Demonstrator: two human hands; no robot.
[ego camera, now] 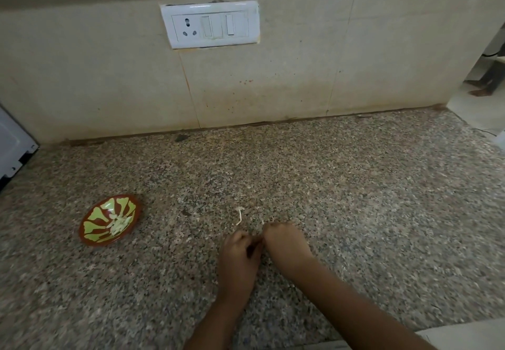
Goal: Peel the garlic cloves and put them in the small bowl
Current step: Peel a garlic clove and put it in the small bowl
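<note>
bowl [95,226] stands on the table [355,199] with a small heap of peeled cloves [119,225] inside: part of the task is done. well right of the bowl, left hand [239,251] and right hand [284,243] meet, fingers curled inward. what they grip, if anything, is hidden and cannot be told. judged: another clove is being peeled. a peel strip [240,216] lies just beyond the hands. no loose unpeeled cloves show, so the remainder is unknown.
</note>
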